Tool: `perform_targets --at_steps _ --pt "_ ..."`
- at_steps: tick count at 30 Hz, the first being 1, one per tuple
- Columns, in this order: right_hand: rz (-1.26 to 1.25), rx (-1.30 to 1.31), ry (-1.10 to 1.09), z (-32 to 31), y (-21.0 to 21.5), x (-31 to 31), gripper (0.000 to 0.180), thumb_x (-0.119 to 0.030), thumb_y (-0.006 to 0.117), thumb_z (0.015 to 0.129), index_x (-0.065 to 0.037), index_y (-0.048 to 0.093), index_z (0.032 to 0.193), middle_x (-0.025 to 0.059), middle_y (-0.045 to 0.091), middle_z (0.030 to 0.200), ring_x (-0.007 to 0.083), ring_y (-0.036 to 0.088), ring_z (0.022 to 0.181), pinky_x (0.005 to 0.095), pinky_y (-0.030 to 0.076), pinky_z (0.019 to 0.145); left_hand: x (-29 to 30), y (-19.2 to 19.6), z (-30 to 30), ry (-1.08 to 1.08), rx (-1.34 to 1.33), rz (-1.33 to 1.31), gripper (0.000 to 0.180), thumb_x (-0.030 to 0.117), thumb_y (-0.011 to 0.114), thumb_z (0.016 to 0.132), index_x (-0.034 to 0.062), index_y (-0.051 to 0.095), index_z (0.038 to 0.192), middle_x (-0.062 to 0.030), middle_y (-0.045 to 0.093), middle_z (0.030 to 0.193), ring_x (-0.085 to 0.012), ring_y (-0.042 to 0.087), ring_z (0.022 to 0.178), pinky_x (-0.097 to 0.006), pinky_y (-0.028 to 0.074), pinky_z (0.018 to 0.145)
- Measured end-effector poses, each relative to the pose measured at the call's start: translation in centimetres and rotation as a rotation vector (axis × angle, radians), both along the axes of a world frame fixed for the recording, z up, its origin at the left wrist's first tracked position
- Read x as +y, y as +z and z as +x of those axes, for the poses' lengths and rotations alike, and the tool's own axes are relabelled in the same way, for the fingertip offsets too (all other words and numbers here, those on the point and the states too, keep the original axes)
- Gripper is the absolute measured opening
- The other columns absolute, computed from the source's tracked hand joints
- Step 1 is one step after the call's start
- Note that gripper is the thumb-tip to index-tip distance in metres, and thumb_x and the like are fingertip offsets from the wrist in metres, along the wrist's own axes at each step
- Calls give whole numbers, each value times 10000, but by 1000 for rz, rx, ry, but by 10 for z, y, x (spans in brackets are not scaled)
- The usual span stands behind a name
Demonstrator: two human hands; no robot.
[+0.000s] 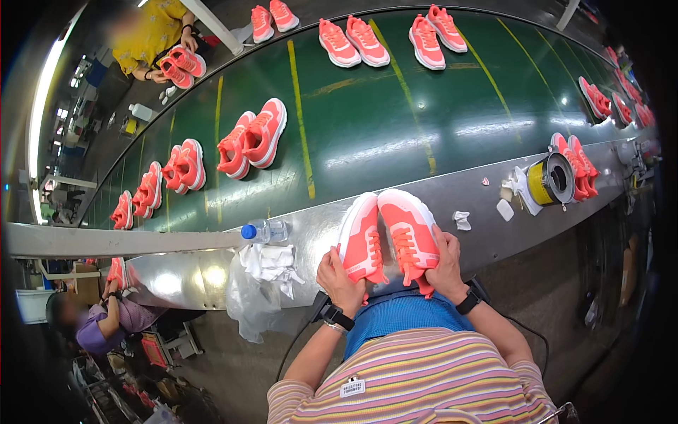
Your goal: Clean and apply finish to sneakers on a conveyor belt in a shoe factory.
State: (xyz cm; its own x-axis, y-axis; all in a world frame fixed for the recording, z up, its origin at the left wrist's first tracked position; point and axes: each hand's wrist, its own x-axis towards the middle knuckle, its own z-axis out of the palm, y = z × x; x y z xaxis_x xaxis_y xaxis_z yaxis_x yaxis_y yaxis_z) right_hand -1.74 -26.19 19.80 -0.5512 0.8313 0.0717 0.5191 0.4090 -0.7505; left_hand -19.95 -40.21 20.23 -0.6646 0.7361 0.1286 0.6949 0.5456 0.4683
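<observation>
A pair of coral-pink sneakers with white soles is held side by side over the near edge of the metal table [311, 219], toes pointing away from me. My left hand [341, 281] is closed round the heel of the left sneaker [360, 237]. Round the heel of the right sneaker [408, 233] my right hand [445, 267] is closed in the same way. Coral laces show on both uppers. Both wrists wear black bands with cables leading off them.
Beyond the table runs a green conveyor belt [353, 134] with several pairs of coral sneakers [254, 138]. At left lie a blue-capped bottle [267, 231] and crumpled white paper [272, 265]. A yellow-banded can [549, 180] stands at right. A co-worker in yellow [148, 39] holds sneakers; another wears purple [102, 328].
</observation>
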Motion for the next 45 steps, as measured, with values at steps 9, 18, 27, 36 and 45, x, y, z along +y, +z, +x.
perform_targets --at_steps 9,18,27,36,45 --pt "61 -165 -31 -14 10 -4 780 -58 629 596 -43 353 1325 210 378 1157 368 370 1103 429 283 961 6 -5 5 2 12 -66 956 162 776 544 -11 277 1342 -191 377 1202 -348 362 1117 -443 280 938" --pt "-113 5 -112 22 -16 49 465 -173 691 698 -118 577 1145 158 438 1155 322 432 1072 392 365 919 -3 -40 -26 -112 -372 -70 778 324 689 739 -29 312 1321 -261 486 1112 -381 478 1028 -435 384 888" --pt "-66 -27 -140 47 -81 111 206 57 565 763 -26 641 935 94 576 889 174 572 766 260 468 689 2 -23 -41 -112 -688 -308 872 420 652 744 16 221 1385 -334 496 1056 -415 502 1002 -414 402 887" --pt "-648 312 273 -112 32 5 112 -27 615 782 -27 647 890 46 568 833 126 563 746 247 448 632 -41 -24 -25 -57 -969 -65 965 418 591 779 -110 36 1366 -394 473 1034 -464 503 934 -428 390 878" --pt "-484 73 241 -177 -21 1 115 -94 647 757 2 607 806 125 570 732 217 556 642 321 443 611 -34 -13 -16 -59 -841 -195 968 455 562 787 -114 34 1365 -401 471 923 -467 497 823 -467 400 772"
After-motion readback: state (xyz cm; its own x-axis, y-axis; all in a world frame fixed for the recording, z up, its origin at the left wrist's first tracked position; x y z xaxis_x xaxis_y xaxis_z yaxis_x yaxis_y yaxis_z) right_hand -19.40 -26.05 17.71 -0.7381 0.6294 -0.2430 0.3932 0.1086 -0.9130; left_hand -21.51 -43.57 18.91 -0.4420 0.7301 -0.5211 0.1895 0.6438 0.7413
